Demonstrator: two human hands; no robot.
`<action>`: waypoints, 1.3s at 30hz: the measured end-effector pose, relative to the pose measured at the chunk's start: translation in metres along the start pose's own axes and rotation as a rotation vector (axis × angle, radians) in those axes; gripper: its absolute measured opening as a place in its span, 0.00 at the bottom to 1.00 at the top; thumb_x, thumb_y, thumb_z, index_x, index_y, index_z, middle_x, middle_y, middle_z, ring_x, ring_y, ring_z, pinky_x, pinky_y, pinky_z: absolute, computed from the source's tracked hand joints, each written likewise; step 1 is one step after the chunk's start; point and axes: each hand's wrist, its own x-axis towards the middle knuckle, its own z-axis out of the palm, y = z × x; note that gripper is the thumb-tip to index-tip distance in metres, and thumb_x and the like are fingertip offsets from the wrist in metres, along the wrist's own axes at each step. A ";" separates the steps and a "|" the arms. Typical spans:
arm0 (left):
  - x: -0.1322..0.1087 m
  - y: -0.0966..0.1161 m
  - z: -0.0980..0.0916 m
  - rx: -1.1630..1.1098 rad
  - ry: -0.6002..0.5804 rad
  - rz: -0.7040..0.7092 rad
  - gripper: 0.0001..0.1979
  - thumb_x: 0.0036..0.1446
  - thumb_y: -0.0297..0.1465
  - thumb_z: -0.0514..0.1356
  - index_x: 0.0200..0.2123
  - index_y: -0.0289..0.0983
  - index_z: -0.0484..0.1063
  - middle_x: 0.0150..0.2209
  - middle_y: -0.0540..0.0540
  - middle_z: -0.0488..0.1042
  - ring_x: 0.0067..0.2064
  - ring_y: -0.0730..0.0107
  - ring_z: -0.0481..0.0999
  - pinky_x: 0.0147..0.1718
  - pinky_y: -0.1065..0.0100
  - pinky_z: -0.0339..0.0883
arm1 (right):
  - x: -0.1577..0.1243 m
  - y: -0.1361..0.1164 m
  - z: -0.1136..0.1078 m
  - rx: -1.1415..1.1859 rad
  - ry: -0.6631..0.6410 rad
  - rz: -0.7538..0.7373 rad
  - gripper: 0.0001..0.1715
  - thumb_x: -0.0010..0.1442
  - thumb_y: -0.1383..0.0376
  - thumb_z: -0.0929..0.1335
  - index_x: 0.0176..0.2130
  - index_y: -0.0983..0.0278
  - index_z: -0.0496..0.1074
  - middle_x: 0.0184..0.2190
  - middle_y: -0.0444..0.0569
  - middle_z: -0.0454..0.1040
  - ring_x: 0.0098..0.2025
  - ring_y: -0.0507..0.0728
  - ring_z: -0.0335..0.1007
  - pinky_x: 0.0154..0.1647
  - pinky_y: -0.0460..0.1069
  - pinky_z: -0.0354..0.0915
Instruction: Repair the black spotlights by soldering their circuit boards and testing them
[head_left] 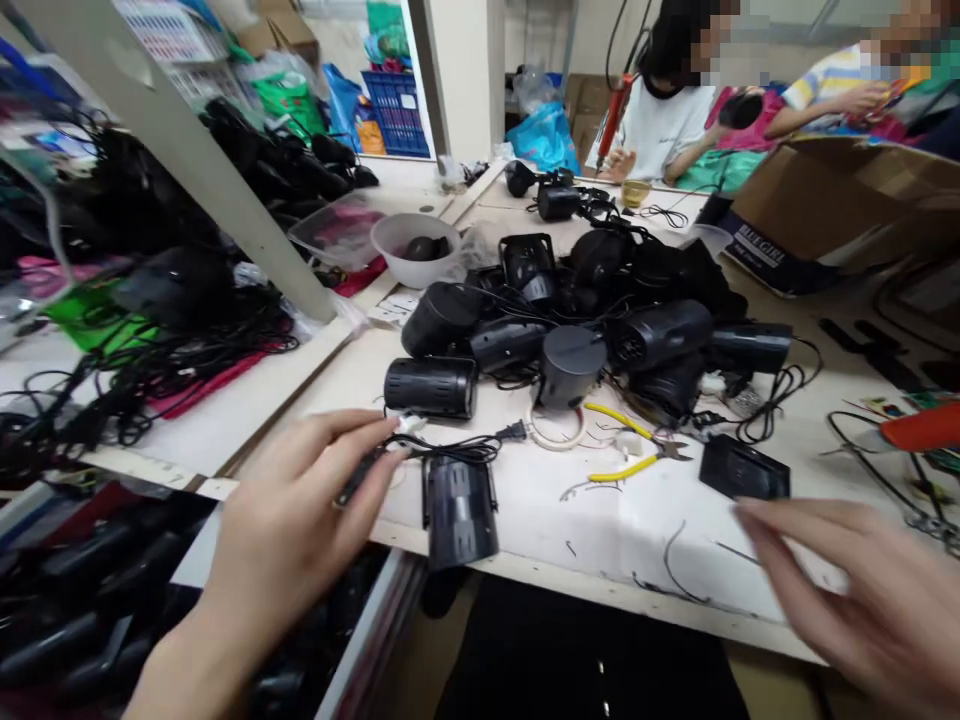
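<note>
My left hand [300, 510] reaches over the front left of the workbench, its fingers pinching a thin black cable [450, 450] that runs to a small plug [513, 432]. Just right of the fingers lies a black cylindrical housing [459, 508] at the bench's front edge. My right hand [862, 590] hovers low at the right with fingers stretched out, holding nothing; a flat black cover [744, 468] lies just beyond its fingertips. Yellow-handled pliers [634, 445] rest between the two hands.
A heap of black cylindrical housings [600, 310] and cords fills the bench's middle. A white bowl [415, 248] stands behind, a cardboard box [840, 205] at the right. An orange tool [919, 428] lies far right. Two people sit at the far end. Cables crowd the left shelf [135, 380].
</note>
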 end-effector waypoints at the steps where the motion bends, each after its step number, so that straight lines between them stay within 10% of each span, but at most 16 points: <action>1: 0.012 -0.015 -0.003 0.006 0.008 -0.018 0.17 0.60 0.44 0.57 0.48 0.44 0.74 0.46 0.43 0.76 0.50 0.52 0.76 0.49 0.55 0.73 | 0.015 -0.010 0.021 0.050 -0.021 -0.077 0.06 0.61 0.68 0.71 0.41 0.59 0.76 0.31 0.45 0.78 0.30 0.51 0.74 0.34 0.45 0.69; 8: 0.078 -0.069 0.021 -0.235 -0.247 -0.099 0.40 0.49 0.47 0.65 0.61 0.35 0.61 0.62 0.36 0.66 0.62 0.48 0.66 0.61 0.49 0.60 | 0.058 -0.066 0.106 0.329 -0.203 -0.216 0.09 0.63 0.76 0.65 0.41 0.65 0.71 0.28 0.48 0.74 0.28 0.54 0.70 0.29 0.48 0.65; 13: 0.101 -0.075 0.038 -0.404 -0.386 -0.186 0.52 0.42 0.43 0.70 0.67 0.36 0.51 0.55 0.38 0.71 0.53 0.53 0.74 0.55 0.54 0.66 | 0.038 -0.071 0.110 0.382 -0.294 -0.181 0.10 0.65 0.75 0.63 0.42 0.64 0.70 0.27 0.48 0.72 0.27 0.54 0.69 0.28 0.48 0.65; 19: 0.101 -0.060 0.018 -0.376 -0.183 -0.169 0.37 0.35 0.43 0.74 0.50 0.36 0.71 0.52 0.42 0.73 0.50 0.53 0.74 0.48 0.59 0.71 | 0.010 -0.043 0.094 0.404 -0.249 -0.054 0.11 0.64 0.76 0.64 0.44 0.63 0.69 0.30 0.48 0.73 0.30 0.54 0.72 0.30 0.47 0.68; 26: 0.106 0.003 -0.038 -0.841 0.211 -0.453 0.31 0.32 0.41 0.74 0.43 0.41 0.73 0.36 0.56 0.76 0.42 0.63 0.77 0.37 0.69 0.74 | -0.006 -0.016 0.071 0.481 -0.164 0.075 0.08 0.64 0.74 0.65 0.41 0.63 0.71 0.29 0.48 0.74 0.29 0.52 0.72 0.28 0.46 0.68; 30: 0.111 0.064 -0.045 -1.160 0.203 -0.492 0.31 0.39 0.49 0.70 0.46 0.45 0.72 0.48 0.54 0.77 0.48 0.51 0.78 0.31 0.61 0.79 | -0.004 -0.012 0.061 0.585 -0.088 0.251 0.04 0.65 0.68 0.67 0.39 0.61 0.74 0.29 0.47 0.75 0.28 0.53 0.72 0.29 0.46 0.69; 34: 0.100 0.120 -0.009 -1.233 -0.025 -0.503 0.35 0.35 0.52 0.71 0.46 0.43 0.72 0.44 0.50 0.79 0.39 0.54 0.80 0.27 0.60 0.78 | 0.004 -0.008 0.045 1.028 -0.083 0.575 0.22 0.62 0.51 0.70 0.52 0.56 0.70 0.41 0.51 0.77 0.37 0.57 0.76 0.34 0.51 0.75; 39: 0.060 0.173 0.062 -0.956 -0.378 -0.284 0.34 0.37 0.41 0.74 0.49 0.39 0.71 0.46 0.44 0.77 0.48 0.53 0.77 0.45 0.58 0.75 | 0.001 0.004 0.025 1.379 -0.116 0.815 0.54 0.47 0.32 0.68 0.64 0.53 0.57 0.61 0.55 0.66 0.56 0.67 0.70 0.48 0.59 0.73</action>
